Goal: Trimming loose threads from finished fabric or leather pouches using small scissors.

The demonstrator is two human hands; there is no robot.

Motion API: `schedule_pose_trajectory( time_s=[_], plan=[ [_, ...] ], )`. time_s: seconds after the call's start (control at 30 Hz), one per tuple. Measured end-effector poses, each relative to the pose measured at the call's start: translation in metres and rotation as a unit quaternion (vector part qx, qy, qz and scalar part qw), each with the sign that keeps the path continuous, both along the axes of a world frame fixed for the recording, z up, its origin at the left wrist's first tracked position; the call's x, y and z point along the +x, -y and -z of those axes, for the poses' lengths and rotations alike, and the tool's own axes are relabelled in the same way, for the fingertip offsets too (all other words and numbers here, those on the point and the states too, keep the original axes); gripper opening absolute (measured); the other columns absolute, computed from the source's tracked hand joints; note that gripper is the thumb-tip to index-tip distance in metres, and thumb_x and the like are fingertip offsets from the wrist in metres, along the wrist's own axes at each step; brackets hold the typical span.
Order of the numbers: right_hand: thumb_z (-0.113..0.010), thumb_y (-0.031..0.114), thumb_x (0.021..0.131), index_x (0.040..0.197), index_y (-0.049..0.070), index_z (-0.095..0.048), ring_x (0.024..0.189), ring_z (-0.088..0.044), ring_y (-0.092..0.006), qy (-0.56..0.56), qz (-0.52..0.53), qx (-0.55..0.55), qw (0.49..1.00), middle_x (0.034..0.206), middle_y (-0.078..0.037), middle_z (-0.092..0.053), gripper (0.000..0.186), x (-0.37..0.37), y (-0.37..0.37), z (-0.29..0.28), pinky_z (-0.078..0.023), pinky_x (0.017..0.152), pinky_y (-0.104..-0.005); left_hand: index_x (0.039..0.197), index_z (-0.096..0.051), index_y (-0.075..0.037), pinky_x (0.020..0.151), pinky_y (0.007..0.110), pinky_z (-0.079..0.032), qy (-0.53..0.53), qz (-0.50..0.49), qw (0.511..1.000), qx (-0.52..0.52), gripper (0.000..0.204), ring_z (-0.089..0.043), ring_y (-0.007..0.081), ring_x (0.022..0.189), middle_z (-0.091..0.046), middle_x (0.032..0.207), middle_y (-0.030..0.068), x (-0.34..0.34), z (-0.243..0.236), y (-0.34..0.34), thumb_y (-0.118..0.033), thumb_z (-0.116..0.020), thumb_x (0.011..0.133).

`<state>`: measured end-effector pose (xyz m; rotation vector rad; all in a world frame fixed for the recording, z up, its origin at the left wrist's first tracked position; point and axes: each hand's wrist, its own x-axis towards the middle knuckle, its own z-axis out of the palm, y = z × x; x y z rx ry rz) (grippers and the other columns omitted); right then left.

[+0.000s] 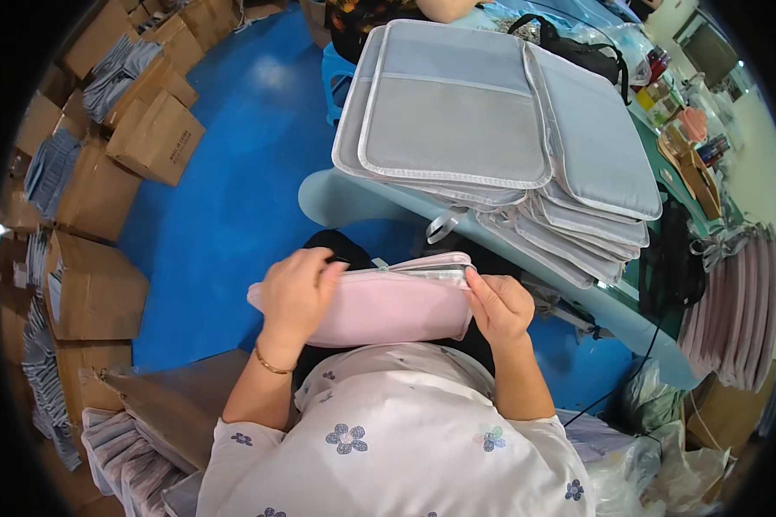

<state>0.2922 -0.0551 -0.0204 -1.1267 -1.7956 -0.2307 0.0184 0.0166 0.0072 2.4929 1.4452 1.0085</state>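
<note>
A pale pink zippered pouch (388, 310) rests across my lap, its zipped edge facing away from me. The right part of that edge gapes and shows a grey and white lining. My left hand (297, 289) is closed over the pouch's left part, thumb and fingers at the top edge; its fingertips are partly hidden. With thumb and fingers pinched, my right hand (500, 302) grips the pouch's upper right corner at the end of the opening. A small pale tab (380, 264) sticks up at the middle of the edge.
Beyond my lap, grey flat fabric organizers (457, 129) lie in stacks on a light blue table (345, 196). Pink folded pieces (733, 310) hang or stand at the right. Cardboard boxes (95, 284) with grey fabric line the left of the blue floor (190, 250).
</note>
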Motion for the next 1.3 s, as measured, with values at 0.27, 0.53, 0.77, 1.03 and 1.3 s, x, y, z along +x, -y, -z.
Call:
schedule_pose_trajectory(
  time_s=[0.27,0.53,0.77,1.03,1.3],
  plan=[
    [-0.060,0.006,0.088,0.095,0.000,-0.064,0.077,-0.060,-0.0132,-0.608,-0.070,-0.277,0.741,0.088,-0.007,-0.066,0.009,-0.018,0.043,-0.007,-0.046,0.073,-0.0245,0.084,-0.065,-0.007,0.052,0.033,-0.037,-0.018,0.127,0.992,0.006,0.035,-0.053,0.0213,0.054,-0.054,0.061,0.0042,0.050,-0.006,0.018,-0.042,-0.065,0.080],
    [-0.068,0.012,0.085,0.107,0.000,-0.059,0.089,-0.055,-0.0128,-0.496,-0.114,-0.281,0.813,0.107,-0.009,-0.057,0.026,0.014,0.062,-0.008,-0.044,0.076,-0.0249,0.078,-0.064,-0.007,0.048,0.030,-0.031,0.042,0.156,0.982,0.093,0.045,-0.046,0.0171,0.047,-0.046,0.055,-0.0004,0.034,0.004,0.017,-0.052,-0.064,0.078],
    [-0.081,0.008,0.066,0.088,0.002,-0.063,0.075,-0.053,-0.0188,-0.241,-0.330,-0.396,0.822,0.082,-0.005,-0.058,0.029,0.033,0.021,-0.033,-0.042,0.065,-0.0294,0.077,-0.064,-0.004,0.048,0.028,-0.030,0.029,0.214,0.969,0.122,0.053,-0.045,0.0155,0.047,-0.045,0.054,0.0001,0.027,0.000,0.039,-0.057,-0.057,0.082],
    [-0.071,-0.003,0.064,0.085,0.005,-0.066,0.065,-0.054,-0.0198,0.006,-0.182,-0.254,0.950,0.070,-0.006,-0.052,0.023,0.034,0.008,-0.060,-0.043,0.053,-0.0301,0.081,-0.063,-0.004,0.049,0.028,-0.031,0.023,0.213,0.971,0.104,0.045,-0.046,0.0147,0.049,-0.046,0.058,0.0004,0.026,0.000,0.043,-0.049,-0.063,0.081],
    [-0.075,0.009,0.070,0.118,0.004,-0.058,0.098,-0.058,-0.0263,0.025,-0.375,-0.313,0.872,0.112,-0.012,-0.058,0.051,0.029,-0.051,-0.092,-0.047,0.081,-0.0363,0.082,-0.062,-0.008,0.059,0.036,-0.037,0.070,0.267,0.954,-0.118,0.015,-0.051,0.0267,0.065,-0.054,0.076,0.0054,0.033,-0.037,0.023,-0.018,-0.070,0.075]
  ],
)
